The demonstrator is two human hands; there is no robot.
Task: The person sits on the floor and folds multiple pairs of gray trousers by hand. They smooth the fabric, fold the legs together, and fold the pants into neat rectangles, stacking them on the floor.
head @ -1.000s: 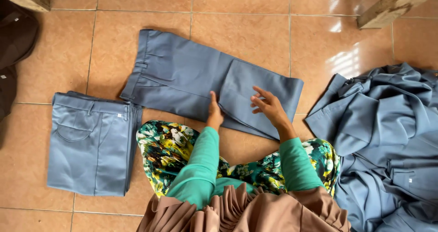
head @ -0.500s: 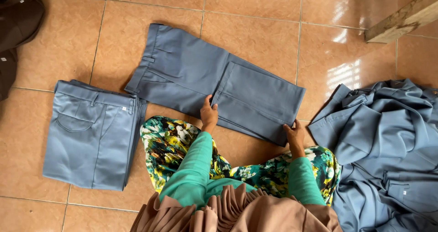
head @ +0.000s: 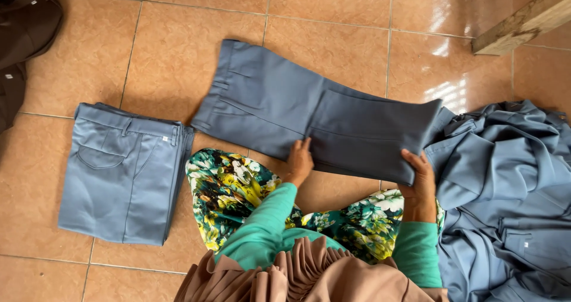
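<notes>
A pair of grey-blue trousers lies half-folded on the tiled floor in front of me, waistband at the upper left. My left hand presses flat on its near edge at the fold. My right hand grips the folded leg end at the right, fingers curled around its near corner. Green sleeves cover both my arms, and a flowered cloth covers my knees below the trousers.
A stack of folded grey-blue trousers sits at the left. A loose heap of the same garments fills the right side. Dark brown clothing lies at the upper left. A wooden beam crosses the upper right corner.
My right hand moved from the top of the folded leg to its right end and took hold of it. The left hand stayed pressing near the fold.
</notes>
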